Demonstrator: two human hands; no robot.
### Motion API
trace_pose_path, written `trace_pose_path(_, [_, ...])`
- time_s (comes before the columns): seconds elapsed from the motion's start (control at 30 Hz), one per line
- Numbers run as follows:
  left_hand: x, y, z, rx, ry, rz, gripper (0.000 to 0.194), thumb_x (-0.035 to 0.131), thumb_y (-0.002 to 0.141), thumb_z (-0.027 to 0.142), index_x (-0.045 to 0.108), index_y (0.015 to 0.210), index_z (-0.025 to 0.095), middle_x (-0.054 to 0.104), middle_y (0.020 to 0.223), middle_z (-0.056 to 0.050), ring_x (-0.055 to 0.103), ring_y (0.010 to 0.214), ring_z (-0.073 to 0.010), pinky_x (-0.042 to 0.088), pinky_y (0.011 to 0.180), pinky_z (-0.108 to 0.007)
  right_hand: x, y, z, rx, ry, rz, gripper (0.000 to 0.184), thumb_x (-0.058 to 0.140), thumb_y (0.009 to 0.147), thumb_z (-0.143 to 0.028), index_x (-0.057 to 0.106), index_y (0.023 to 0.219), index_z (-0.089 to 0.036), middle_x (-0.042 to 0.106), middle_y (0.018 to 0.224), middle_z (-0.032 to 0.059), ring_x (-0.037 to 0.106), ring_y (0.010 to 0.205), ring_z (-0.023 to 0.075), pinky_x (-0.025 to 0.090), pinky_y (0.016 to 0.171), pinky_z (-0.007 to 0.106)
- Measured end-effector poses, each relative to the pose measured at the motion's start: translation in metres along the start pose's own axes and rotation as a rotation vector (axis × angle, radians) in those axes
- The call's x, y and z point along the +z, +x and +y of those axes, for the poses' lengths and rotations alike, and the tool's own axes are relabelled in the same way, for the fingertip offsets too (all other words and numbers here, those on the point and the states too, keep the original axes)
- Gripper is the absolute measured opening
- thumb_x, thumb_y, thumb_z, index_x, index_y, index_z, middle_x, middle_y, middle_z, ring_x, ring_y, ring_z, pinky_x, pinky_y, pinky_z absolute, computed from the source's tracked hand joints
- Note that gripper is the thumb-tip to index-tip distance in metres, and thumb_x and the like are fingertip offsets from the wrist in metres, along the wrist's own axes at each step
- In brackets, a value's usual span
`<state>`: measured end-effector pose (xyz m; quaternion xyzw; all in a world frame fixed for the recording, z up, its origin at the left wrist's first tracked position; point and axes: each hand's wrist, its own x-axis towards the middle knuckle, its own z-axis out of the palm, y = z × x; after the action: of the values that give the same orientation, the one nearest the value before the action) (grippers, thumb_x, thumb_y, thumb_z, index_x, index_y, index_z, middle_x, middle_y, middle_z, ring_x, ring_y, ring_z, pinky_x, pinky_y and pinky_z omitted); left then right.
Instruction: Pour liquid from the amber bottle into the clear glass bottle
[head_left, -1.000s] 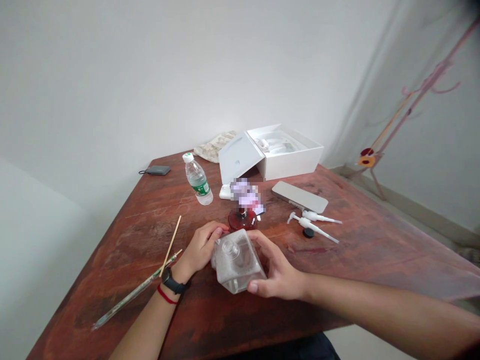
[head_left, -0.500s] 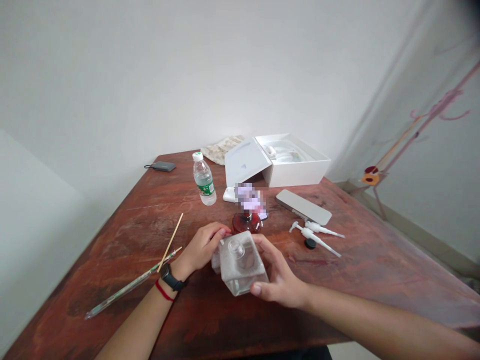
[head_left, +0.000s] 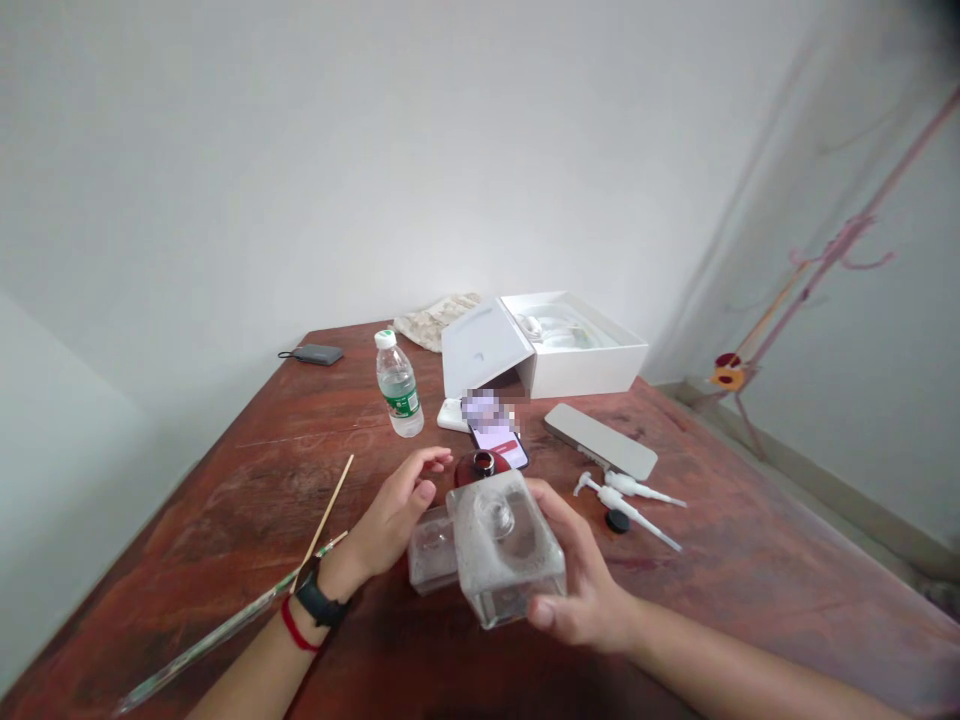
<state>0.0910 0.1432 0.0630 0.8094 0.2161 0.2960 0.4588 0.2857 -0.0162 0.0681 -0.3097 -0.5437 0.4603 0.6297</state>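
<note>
right hand point(head_left: 577, 590) grips a glass bottle point(head_left: 506, 548) from its side; left hand point(head_left: 390, 522), fingers loosely open, hovers just beside a second bottle point(head_left: 433, 552)

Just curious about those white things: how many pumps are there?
2: the upper pump and the lower pump, side by side on the table, right of the square bottle.

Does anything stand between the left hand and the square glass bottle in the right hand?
Yes. A smaller clear glass piece sits between the left hand and the square glass bottle, beside the bottle's left side. The right hand grips the bottle.
</note>
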Motion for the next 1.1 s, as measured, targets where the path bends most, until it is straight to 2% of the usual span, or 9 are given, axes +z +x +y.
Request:
trace_pose_path(0.1, [-0.006, 0.015, 0.013, -0.013, -0.028, -0.181, 0.081, 0.064, 0.101, 0.076, 0.048, 0.161, 0.024, 0.061, 0.16, -0.019, 0.058, 0.147, -0.0387, 0.046, 0.121, -0.054, -0.009, 0.008, -0.015, -0.057, -0.038, 0.054, 0.076, 0.093, 0.077, -0.066, 0.066, 0.137, -0.028, 0.079, 0.119, 0.0117, 0.079, 0.107, 0.0331, 0.063, 0.096, 0.044])
trace_pose_path(0.2, [-0.01, 0.033, 0.025, 0.003, -0.017, -0.352, 0.109, 0.093, 0.085, 0.055, 0.033, 0.171, 0.024, 0.054, 0.167, -0.021, 0.055, 0.151, -0.0417, 0.045, 0.123, -0.055, -0.022, 0.014, -0.027, -0.062, -0.118, 0.12, 0.074, 0.094, 0.075, -0.066, 0.071, 0.135, -0.03, 0.081, 0.118, 0.0104, 0.08, 0.104, 0.0326, 0.066, 0.09, 0.04])
trace_pose_path(0.3, [-0.006, 0.048, 0.031, 0.02, -0.097, -0.52, 0.121, 0.101, 0.077, 0.042, 0.03, 0.173, 0.026, 0.065, 0.156, -0.016, 0.065, 0.139, -0.0397, 0.053, 0.117, -0.052, -0.038, 0.012, -0.026, -0.03, -0.155, 0.161, 0.077, 0.093, 0.075, -0.068, 0.071, 0.137, -0.029, 0.082, 0.114, 0.0117, 0.082, 0.095, 0.0334, 0.068, 0.076, 0.037])
trace_pose_path(0.4, [0.002, 0.054, 0.028, 0.056, -0.069, -0.457, 0.108, 0.103, 0.072, 0.039, 0.047, 0.163, 0.024, 0.069, 0.15, -0.014, 0.067, 0.136, -0.0397, 0.053, 0.117, -0.052, -0.062, 0.0, -0.014, -0.099, -0.255, 0.338, 0.089, 0.089, 0.074, -0.076, 0.068, 0.142, -0.024, 0.081, 0.12, 0.0147, 0.081, 0.105, 0.0361, 0.068, 0.086, 0.042])
trace_pose_path(0.5, [0.006, 0.051, 0.021, 0.041, -0.078, -0.374, 0.089, 0.101, 0.074, 0.035, 0.057, 0.151, 0.024, 0.074, 0.14, -0.012, 0.073, 0.124, -0.0365, 0.057, 0.11, -0.05, -0.091, -0.015, 0.001, -0.089, -0.298, 0.403, 0.099, 0.091, 0.071, -0.075, 0.062, 0.149, -0.023, 0.08, 0.122, 0.0172, 0.076, 0.119, 0.0424, 0.064, 0.103, 0.053])
trace_pose_path(0.63, [0.0, 0.046, 0.014, 0.076, -0.156, -0.224, 0.08, 0.099, 0.078, 0.036, 0.059, 0.146, 0.024, 0.076, 0.137, -0.013, 0.076, 0.122, -0.0352, 0.059, 0.109, -0.05, -0.116, -0.021, 0.01, 0.02, -0.282, 0.49, 0.106, 0.093, 0.069, -0.074, 0.054, 0.157, -0.03, 0.082, 0.111, 0.016, 0.078, 0.108, 0.0458, 0.064, 0.094, 0.064])
trace_pose_path(0.77, [-0.016, 0.045, 0.012, 0.111, -0.199, -0.019, 0.081, 0.093, 0.085, 0.037, 0.052, 0.154, 0.026, 0.075, 0.141, -0.012, 0.075, 0.125, -0.0343, 0.057, 0.114, -0.052, -0.11, -0.008, 0.008, 0.008, -0.259, 0.502, 0.109, 0.089, 0.074, -0.074, 0.044, 0.164, -0.033, 0.079, 0.128, 0.017, 0.076, 0.119, 0.0452, 0.059, 0.104, 0.065])
trace_pose_path(0.9, [-0.034, 0.043, 0.022, 0.089, -0.073, 0.114, 0.092, 0.098, 0.077, 0.043, 0.049, 0.153, 0.027, 0.078, 0.133, -0.011, 0.078, 0.119, -0.036, 0.059, 0.109, -0.052, -0.103, 0.003, 0.007, 0.018, -0.259, 0.456, 0.101, 0.084, 0.077, -0.075, 0.049, 0.162, -0.032, 0.08, 0.127, 0.0162, 0.074, 0.124, 0.0444, 0.06, 0.104, 0.064])
trace_pose_path(1.1, [-0.04, 0.027, 0.058, 0.127, -0.193, 0.021, 0.072, 0.097, 0.08, 0.038, 0.059, 0.14, 0.027, 0.079, 0.131, -0.009, 0.078, 0.119, -0.0351, 0.063, 0.102, -0.049, -0.104, 0.006, 0.008, -0.013, -0.215, 0.429, 0.093, 0.082, 0.08, -0.073, 0.054, 0.159, -0.032, 0.08, 0.127, 0.0156, 0.075, 0.123, 0.0423, 0.059, 0.105, 0.063])
